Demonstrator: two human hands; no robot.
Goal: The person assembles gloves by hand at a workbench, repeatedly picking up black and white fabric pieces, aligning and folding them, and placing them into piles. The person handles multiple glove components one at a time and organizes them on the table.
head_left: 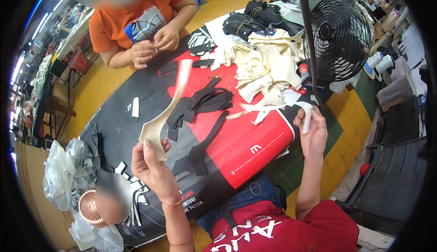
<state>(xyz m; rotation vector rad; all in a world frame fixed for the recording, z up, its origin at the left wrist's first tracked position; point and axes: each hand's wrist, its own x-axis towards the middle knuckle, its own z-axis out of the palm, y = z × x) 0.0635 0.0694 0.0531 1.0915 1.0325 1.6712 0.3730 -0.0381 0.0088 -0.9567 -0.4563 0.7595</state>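
Clear plastic bags (59, 174): heaped at the left edge of the table (118, 101), perhaps to keep them off the cut pieces.
Orange-shirted co-worker (104, 31): at the table's far side.
Left hand (152, 165): grasping a cream strip by its broad end, thumb in front, fingers behind, probably because that end gives the firmest hold.
Cream strip (166, 115): raised above the table; angular and wide where gripped, then a long, slim, curving band that stands without drooping, so seemingly fairly stiff.
Black pieces (207, 99): overlapping at mid-table, seemingly within easy reach.
Cream pile (264, 65): heaped beyond, apparently grouped by colour.
Right hand (312, 133): pinching a white piece (307, 115), smooth and bent downward like a hook, lifted perhaps for a clear view.
Black fan (337, 38): far right, presumably for cooling.
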